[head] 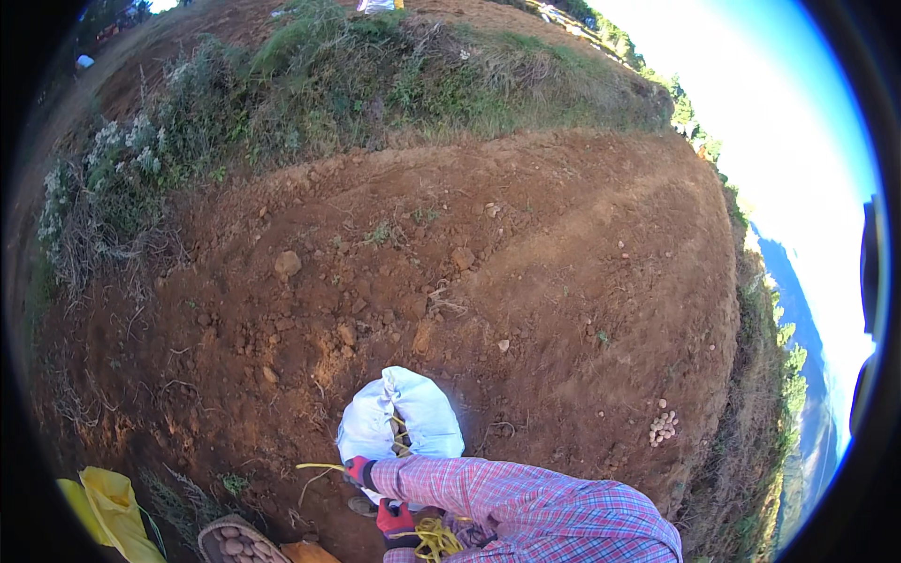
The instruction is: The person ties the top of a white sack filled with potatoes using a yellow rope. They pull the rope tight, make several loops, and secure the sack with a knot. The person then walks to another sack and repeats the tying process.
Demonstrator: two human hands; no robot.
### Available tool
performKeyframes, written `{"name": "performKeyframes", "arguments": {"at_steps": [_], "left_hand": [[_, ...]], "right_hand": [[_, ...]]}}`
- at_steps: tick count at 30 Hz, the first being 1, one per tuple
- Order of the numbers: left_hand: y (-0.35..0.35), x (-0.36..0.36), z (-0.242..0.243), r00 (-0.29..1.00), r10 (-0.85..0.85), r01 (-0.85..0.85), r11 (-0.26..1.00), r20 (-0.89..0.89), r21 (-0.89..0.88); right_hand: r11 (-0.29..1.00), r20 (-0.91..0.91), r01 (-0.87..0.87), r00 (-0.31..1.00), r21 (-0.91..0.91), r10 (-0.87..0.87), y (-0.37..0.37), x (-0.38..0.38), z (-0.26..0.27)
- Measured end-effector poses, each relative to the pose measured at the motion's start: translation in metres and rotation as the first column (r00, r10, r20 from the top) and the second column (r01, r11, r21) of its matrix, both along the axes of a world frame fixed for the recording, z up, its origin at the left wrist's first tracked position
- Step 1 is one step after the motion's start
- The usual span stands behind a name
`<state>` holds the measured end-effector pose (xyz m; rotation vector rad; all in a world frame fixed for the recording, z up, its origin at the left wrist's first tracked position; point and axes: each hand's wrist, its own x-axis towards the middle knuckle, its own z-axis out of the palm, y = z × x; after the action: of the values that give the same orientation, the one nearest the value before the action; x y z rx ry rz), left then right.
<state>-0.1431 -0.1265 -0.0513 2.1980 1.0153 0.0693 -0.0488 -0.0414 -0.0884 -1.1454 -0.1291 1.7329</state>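
A full white woven sack (429, 422) sits on the soil before me. Yellow strap (401, 443) zigzags across its gap, where some of the contents show dimly. My right hand (359, 471), in a red and dark glove, reaches across the sack and is closed on a yellow strap end (320, 466) that sticks out to the left. At the sack's near edge my left hand (395, 519), gloved alike, has its fingers curled against the white fabric. A loose yellow strap bundle (438, 538) lies by my left wrist, partly hidden by my plaid sleeve.
A wicker basket (243, 524) of potatoes and a yellow sack (116, 514) stand at lower left. Several potatoes (662, 426) lie piled at right. Clods and stones (287, 264) dot the brown soil (563, 281). A grassy bank (422, 91) rises beyond.
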Motion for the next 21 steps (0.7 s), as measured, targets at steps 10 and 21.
{"name": "performKeyframes", "arguments": {"at_steps": [10,21], "left_hand": [[-0.015,0.031,0.014,0.997,0.042,-0.038,0.997,-0.061,0.067],[-0.06,0.057,0.033,0.987,0.132,-0.126,0.99,-0.086,0.066]], "right_hand": [[0.913,0.774,-0.326,0.633,0.244,0.019,-0.162,0.002,0.056],[0.778,0.891,-0.564,0.453,0.275,0.013,-0.175,-0.002,0.106]]}}
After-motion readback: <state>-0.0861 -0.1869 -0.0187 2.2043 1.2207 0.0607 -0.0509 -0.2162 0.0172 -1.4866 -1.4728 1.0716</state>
